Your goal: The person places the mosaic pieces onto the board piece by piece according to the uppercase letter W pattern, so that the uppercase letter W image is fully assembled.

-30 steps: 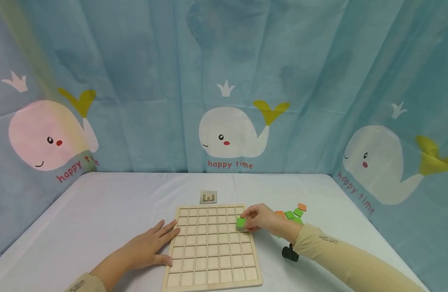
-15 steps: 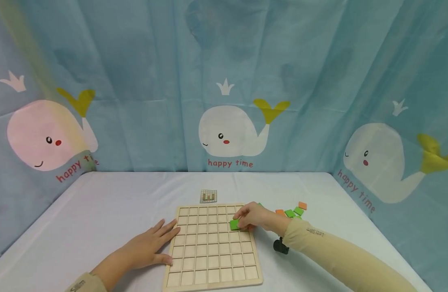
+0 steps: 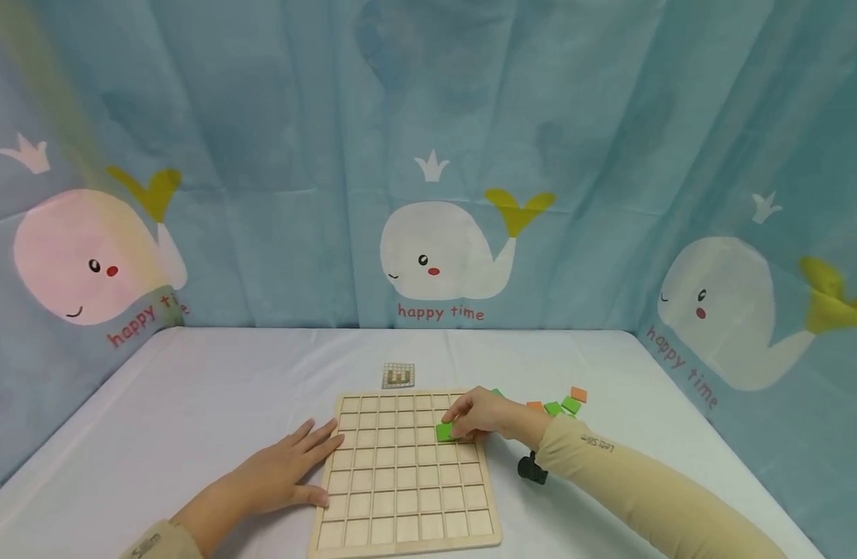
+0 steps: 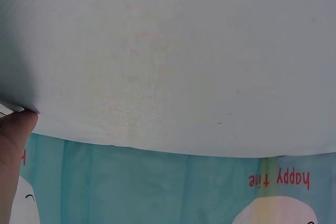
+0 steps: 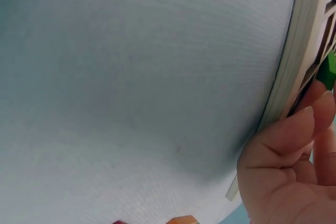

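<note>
A light wooden board (image 3: pixel 407 481) with a grid of square recesses lies on the white table. My right hand (image 3: pixel 480 413) is over its right side, thumb and fingers pinching a green square tile (image 3: pixel 444 432) close over the cells. In the right wrist view, the tile (image 5: pixel 328 69) shows at the fingertips, and the hand (image 5: pixel 291 166) overlaps the board's edge. My left hand (image 3: pixel 282 473) lies with fingers spread at the board's left edge, fingertips and thumb touching the rim. Only a finger (image 4: pixel 16 135) of it shows in the left wrist view.
Behind the board lies a small card (image 3: pixel 398 376) with a grid pattern. Right of the board are loose green tiles (image 3: pixel 571 405) and orange tiles (image 3: pixel 578 394), partly hidden by my right arm. A black device (image 3: pixel 532 469) sits under my right wrist. A blue whale-print curtain (image 3: pixel 282 194) hangs behind.
My right hand has moved a little left over the board with the green tile, uncovering a green piece behind it. My left hand has stayed in place.
</note>
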Tool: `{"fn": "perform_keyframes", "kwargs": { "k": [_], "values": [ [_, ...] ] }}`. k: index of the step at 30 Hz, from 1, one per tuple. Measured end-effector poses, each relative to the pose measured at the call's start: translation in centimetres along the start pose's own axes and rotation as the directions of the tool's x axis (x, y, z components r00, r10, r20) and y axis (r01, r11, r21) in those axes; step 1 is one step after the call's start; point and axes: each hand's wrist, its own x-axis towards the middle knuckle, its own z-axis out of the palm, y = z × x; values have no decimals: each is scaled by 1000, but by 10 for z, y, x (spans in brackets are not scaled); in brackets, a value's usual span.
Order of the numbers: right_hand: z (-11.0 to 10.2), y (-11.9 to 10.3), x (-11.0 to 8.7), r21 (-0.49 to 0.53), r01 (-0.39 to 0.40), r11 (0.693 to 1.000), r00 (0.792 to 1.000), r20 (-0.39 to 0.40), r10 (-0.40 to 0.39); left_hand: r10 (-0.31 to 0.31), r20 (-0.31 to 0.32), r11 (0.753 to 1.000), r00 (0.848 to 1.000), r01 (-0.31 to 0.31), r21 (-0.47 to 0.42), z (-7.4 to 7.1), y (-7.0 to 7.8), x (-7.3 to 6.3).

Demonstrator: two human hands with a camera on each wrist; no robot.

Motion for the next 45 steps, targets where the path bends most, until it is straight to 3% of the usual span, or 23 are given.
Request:
{"fn": "perform_keyframes", "kwargs": {
  "k": [7,15,29,38,45],
  "values": [
    [1,-1,1,-11,-25,1000,999,-24,24,-3,0,1000,1000,3,6,-2,0,1],
    [-7,1,-6,56,-4,998,1000,-11,5,-6,2,1000,1000,6,-10,-3,0,1],
    [-42,9,-33,114,54,992,998,-16,-53,-13,6,1000,1000,13,-14,-4,3,1],
    [-67,14,-50,150,56,987,996,-73,-46,-17,17,1000,1000,18,-16,-3,4,0],
    [-90,23,-61,108,35,993,990,-140,-20,-23,19,999,1000,24,-22,-3,5,-1]
  ]
}}
